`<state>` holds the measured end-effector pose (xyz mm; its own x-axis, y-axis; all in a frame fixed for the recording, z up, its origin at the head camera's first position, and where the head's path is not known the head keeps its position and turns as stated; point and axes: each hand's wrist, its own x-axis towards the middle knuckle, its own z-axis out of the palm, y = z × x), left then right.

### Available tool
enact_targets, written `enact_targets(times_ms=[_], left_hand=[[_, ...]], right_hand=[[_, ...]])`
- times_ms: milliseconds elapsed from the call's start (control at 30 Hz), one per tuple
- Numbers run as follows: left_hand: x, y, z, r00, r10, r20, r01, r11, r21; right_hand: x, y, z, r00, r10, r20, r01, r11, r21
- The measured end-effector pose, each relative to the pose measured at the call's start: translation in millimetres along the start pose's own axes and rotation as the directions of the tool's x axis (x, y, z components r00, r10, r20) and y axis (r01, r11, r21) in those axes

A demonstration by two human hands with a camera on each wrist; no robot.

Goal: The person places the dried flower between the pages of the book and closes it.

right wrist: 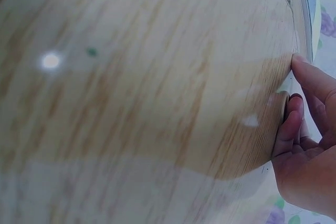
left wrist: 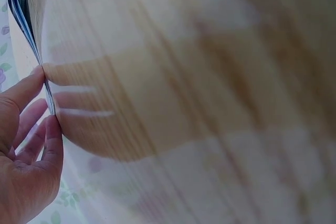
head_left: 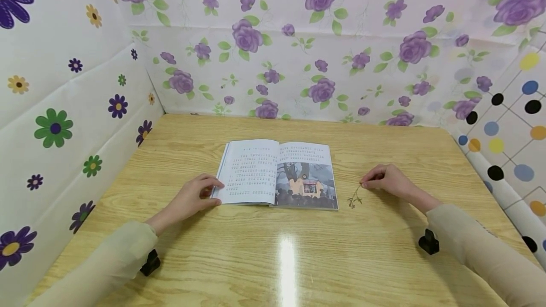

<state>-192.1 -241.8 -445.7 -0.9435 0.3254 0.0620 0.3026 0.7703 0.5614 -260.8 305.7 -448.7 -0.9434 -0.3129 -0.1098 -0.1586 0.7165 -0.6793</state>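
Note:
An open book (head_left: 251, 195) lies on the table, text on its left page and a dark illustration on its right page. My left hand (head_left: 194, 198) holds the book's left edge near the lower corner, fingers bent. In the left wrist view, the left hand (left wrist: 31, 145) has its fingertips against the edge of the pages (left wrist: 31, 35). To the right of the book, my right hand (head_left: 390, 181) pinches the stem of a thin dried plant sprig (head_left: 355, 199) between thumb and finger. The right wrist view has the right hand (right wrist: 310, 124) low over the tabletop, the sprig (right wrist: 290, 3) faint.
The glossy wooden table (head_left: 239, 259) reflects a bright light at its front. Flowered cloth (head_left: 277, 51) hangs behind it, with a flower-patterned sheet (head_left: 64, 84) at left and a dotted sheet (head_left: 507, 122) at right. Black wrist mounts (head_left: 428, 242) sit under the sleeves.

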Motion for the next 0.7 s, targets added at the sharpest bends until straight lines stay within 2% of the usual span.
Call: enact_targets(times_ms=[200, 467, 700], left_hand=[[1.8, 0.5, -0.5, 1.0, -0.014, 0.001, 0.014, 1.0, 0.0], [5.8, -0.2, -2.9, 1.0, 0.02, 0.016, -0.02, 1.0, 0.006], [5.1, -1.2, -0.9, 1.0, 0.022, 0.005, -0.022, 1.0, 0.016]], right_hand=[[0.1, -0.1, -0.3, 1.0, -0.002, 0.003, 0.002, 1.0, -0.01], [0.4, 2.7, 1.6, 1.0, 0.003, -0.012, -0.004, 1.0, -0.024], [0.8, 0.3, 1.9, 1.0, -0.007, -0.01, 0.006, 0.999, -0.048]])
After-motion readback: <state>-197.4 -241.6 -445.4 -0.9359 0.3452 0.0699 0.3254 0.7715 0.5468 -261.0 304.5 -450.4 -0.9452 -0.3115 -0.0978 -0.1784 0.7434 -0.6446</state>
